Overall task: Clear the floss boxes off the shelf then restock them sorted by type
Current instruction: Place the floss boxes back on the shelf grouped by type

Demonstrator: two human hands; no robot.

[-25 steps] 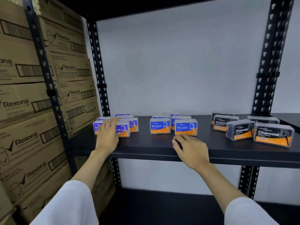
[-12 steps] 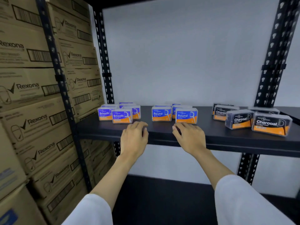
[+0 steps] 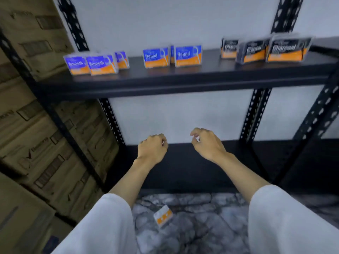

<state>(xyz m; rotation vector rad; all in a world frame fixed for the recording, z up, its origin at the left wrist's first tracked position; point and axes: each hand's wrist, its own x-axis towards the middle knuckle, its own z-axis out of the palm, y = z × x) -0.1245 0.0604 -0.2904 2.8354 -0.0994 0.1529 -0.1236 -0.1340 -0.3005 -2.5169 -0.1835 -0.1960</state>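
**Black rack against pale wall, floss sorted on top shelf**

Pale wall [image 3: 183, 21] behind black steel rack [image 3: 183, 83], with blurred brown cartons [image 3: 33, 110] stacked at left, just beside the rack post. Marbled grey floor [image 3: 192, 226] below, lower shelf [image 3: 192, 173] dark and bare where visible.

On upper shelf, three clusters of floss boxes, well apart: Smooth boxes [image 3: 91, 65] at left in blue and orange, Round boxes [image 3: 172, 55] in the middle, same colours, Charcoal boxes [image 3: 264, 50] at right in black and orange. All upright, labels facing out, print smeared by motion blur.

White sleeves [image 3: 102, 226] at bottom edge, forearms bare, reaching forward under the upper shelf.

Left hand [image 3: 152, 150] in front of lower shelf, fingers curled loosely, nothing held. Right hand [image 3: 207, 143] just beside it, apart, fingers bent and relaxed, likewise gripping nothing. Neither touching any shelf.

Smallest: stray box [image 3: 163, 218] lying tilted on floor between the arms, white and orange face up, label unreadable.
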